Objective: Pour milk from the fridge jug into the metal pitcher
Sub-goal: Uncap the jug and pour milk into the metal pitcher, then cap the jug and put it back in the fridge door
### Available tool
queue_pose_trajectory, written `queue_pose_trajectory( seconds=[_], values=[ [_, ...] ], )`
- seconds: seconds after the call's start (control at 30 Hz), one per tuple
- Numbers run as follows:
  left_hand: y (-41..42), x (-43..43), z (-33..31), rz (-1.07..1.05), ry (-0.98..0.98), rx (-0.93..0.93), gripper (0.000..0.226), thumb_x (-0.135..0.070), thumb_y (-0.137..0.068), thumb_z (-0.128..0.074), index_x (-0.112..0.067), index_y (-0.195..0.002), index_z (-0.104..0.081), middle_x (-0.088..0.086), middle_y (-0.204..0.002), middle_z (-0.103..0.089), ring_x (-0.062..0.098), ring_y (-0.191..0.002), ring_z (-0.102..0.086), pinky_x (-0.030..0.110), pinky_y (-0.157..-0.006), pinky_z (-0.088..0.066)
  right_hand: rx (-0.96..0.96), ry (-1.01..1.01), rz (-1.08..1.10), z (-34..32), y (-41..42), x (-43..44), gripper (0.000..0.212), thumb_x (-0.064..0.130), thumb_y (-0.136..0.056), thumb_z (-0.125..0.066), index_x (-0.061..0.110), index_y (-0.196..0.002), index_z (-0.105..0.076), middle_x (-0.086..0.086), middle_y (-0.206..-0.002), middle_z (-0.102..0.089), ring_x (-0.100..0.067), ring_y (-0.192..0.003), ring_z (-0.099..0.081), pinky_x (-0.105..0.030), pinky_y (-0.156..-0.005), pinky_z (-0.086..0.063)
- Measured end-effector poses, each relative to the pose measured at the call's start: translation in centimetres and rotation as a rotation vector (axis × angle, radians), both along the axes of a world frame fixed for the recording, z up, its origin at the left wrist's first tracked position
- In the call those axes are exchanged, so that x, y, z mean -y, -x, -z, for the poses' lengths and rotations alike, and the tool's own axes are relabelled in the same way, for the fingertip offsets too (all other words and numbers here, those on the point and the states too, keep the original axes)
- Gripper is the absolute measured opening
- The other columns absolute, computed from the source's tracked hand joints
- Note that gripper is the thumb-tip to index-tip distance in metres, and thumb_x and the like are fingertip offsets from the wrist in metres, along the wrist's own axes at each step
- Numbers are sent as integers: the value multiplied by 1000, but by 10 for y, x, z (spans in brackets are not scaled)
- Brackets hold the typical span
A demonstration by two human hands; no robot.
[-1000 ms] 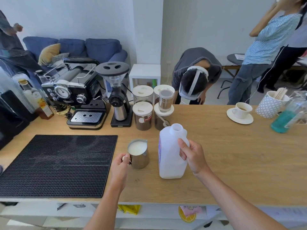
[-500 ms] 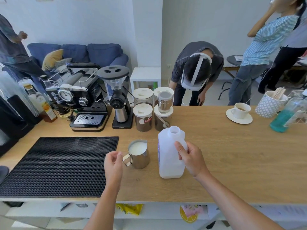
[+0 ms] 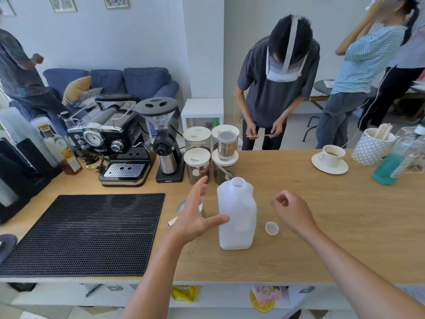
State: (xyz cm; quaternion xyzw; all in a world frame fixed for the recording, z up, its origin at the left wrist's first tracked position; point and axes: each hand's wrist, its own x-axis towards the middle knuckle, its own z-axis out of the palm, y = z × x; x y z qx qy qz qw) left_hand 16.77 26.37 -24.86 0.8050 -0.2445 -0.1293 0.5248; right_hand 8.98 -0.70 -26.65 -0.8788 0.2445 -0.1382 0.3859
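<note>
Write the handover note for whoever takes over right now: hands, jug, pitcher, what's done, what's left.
Left hand: open, fingers spread, over the pitcher, holding nothing. Whether the thumb touches the jug cannot be told.
Right hand: loosely curled, empty, above the counter to the right of the jug.
Jug: upright on the counter, uncapped. Cap lies on the counter just right of it.
Pitcher: on the counter left of the jug, mostly hidden by the left hand.
Done: jug set down, so the pour looks finished.
Left: check the pitcher's milk level, then probably cap the jug.
</note>
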Motion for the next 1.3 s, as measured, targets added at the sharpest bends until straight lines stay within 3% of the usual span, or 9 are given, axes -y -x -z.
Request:
queue_pose_trajectory(
  seconds=[0.1,0.17,0.37,0.5,0.77,0.9,1.07,1.2,1.3],
  values=[
    [-2,13,4,68,-60,-38,132,-48,-55,-91,-38,-158,-9,-11,-150,-37,4,-139,-34,26,-109,-30,-272,116,-97,13,-4,12,30,30,-84,-61,20,-112,-64,2,-124,-58,-20,-112,-55,-34,-85,-44],
    [-3,18,7,100,-67,-56,134,-46,-54,-93,-40,-157,-7,-13,-151,-35,5,-139,-34,25,-107,-30,-403,202,-177,21,-5,16,47,30,-87,-59,19,-132,-56,0,-139,-48,-22,-127,-47,-33,-95,-42],
    [-6,27,8,95,-89,-34,128,-38,-57,-92,-42,-156,-12,-17,-154,-33,5,-139,-36,30,-113,-34,-525,331,-340,53,-10,21,58,34,-91,-54,20,-146,-41,-3,-148,-40,-27,-135,-39,-37,-106,-38],
    [-8,31,9,86,-113,-8,116,-35,-61,-91,-40,-153,-20,-21,-150,-37,6,-138,-38,32,-113,-38,-572,414,-401,73,-17,22,55,24,-92,-54,22,-146,-40,0,-143,-40,-26,-129,-41,-38,-102,-42],
    [-8,32,9,45,-116,7,104,-33,-63,-89,-46,-145,-28,-20,-139,-48,5,-132,-44,38,-110,-44,-412,514,-469,99,-22,26,29,8,-95,-43,16,-114,-64,-4,-110,-56,-27,-104,-56,-32,-74,-43],
    [-7,31,6,42,-126,6,104,-31,-64,-90,-45,-146,-27,-22,-139,-45,2,-131,-42,34,-109,-45,-302,317,-370,76,-29,24,32,20,-99,-49,24,-128,-63,-5,-109,-50,-27,-105,-56,-31,-78,-40],
    [-7,30,4,49,-143,-3,103,-29,-67,-89,-43,-146,-26,-28,-135,-42,-18,-126,-33,28,-105,-45,149,-184,-169,-38,-46,6,14,25,-89,-70,26,-103,-71,7,-91,-72,-19,-93,-69,-34,-79,-50],
    [-6,31,5,48,-147,-6,101,-29,-67,-88,-46,-144,-26,-29,-133,-43,-21,-124,-32,25,-102,-46,386,-439,-363,-107,-37,-19,19,14,-82,-79,10,-96,-67,-2,-102,-77,-18,-96,-73,-32,-87,-55],
    [-6,32,3,44,-144,7,101,-31,-66,-88,-46,-143,-26,-24,-133,-44,-20,-122,-34,27,-100,-49,351,-430,-508,-116,-30,-37,24,7,-77,-81,4,-92,-63,-2,-106,-77,-19,-99,-73,-34,-90,-56]
  ],
)
